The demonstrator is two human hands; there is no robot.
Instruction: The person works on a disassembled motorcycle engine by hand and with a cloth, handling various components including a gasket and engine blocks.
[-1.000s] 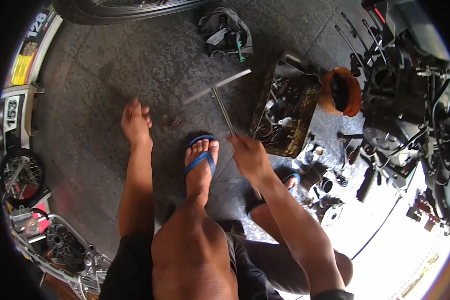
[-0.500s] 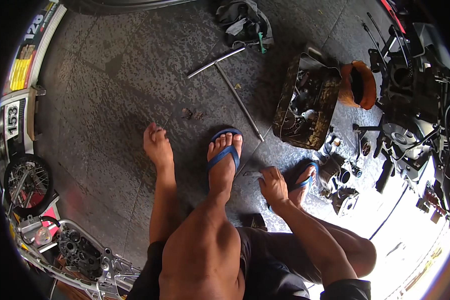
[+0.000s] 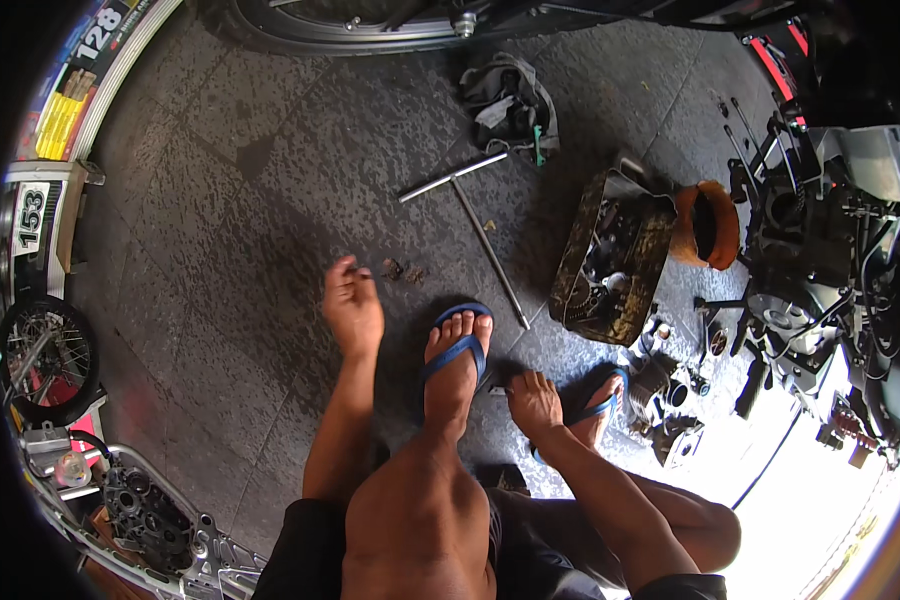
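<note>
The left hand (image 3: 352, 312) hangs in the air above the dark grey floor (image 3: 200, 300), to the left of the left foot (image 3: 452, 375). Its fingers are partly open and bent loosely, and I see nothing held in it. The nearest thing to it is a small brown clump (image 3: 405, 270), which lies on the floor just beside its fingers.

The right hand (image 3: 535, 405) is low, between the two feet, with the fingers slightly bent and pointing forward. Just beside its fingertips there is a small pale piece (image 3: 498, 391); whether the hand touches or grips it, I cannot tell, and how far this hand is open is also not clear.

The T-shaped metal tool (image 3: 485, 243) lies on the floor ahead of the feet, apart from both hands. Its crossbar is at the far end, and the near end of its shaft is between the left foot and a greasy metal box (image 3: 622, 322). This box contains various dirty metal parts, and close at its right stands an orange-brown round container (image 3: 689, 240).

Beyond the tool lies a crumpled grey cloth (image 3: 510, 100) with a green object (image 3: 539, 145) at its edge. Both feet wear blue sandals (image 3: 452, 355). To the right of the right foot (image 3: 595, 425), loose metal parts (image 3: 660, 385) are lying near a black motorcycle assembly (image 3: 785, 310).
</note>
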